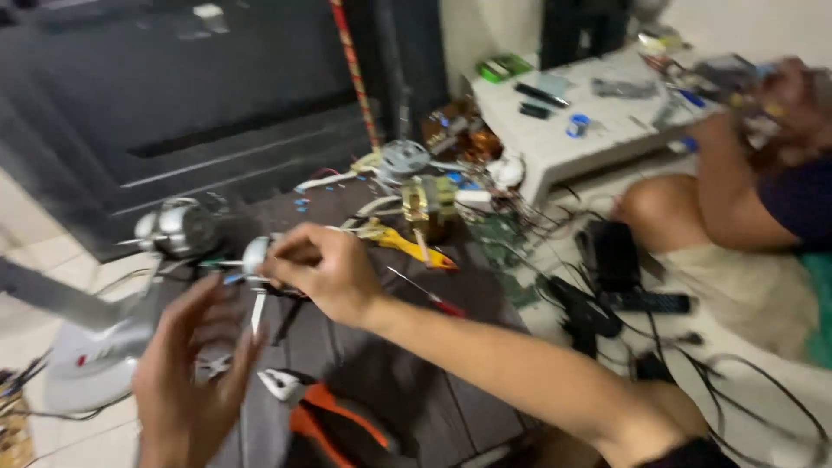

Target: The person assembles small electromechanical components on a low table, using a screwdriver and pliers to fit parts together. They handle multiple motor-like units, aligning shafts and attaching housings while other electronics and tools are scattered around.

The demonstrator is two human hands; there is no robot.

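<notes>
Lying right of the fan motor (178, 229): pliers (407, 245), then remote (646, 302); sitting behind them, low table (555, 152) bearing solder spool (577, 126).

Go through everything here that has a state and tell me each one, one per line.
Left hand: open, fingers spread, holding nothing.
Right hand: closed on a small white part.
Fan motor: bare, no blades or guard.
Orange-handled pliers: lying on the floor, untouched.
Red screwdriver: lying loose.

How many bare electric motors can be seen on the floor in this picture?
2. One silver motor sits atop the grey fan stand at left, beside the right hand. Another round motor lies further back among the wires. The clutter may hide more.
</notes>
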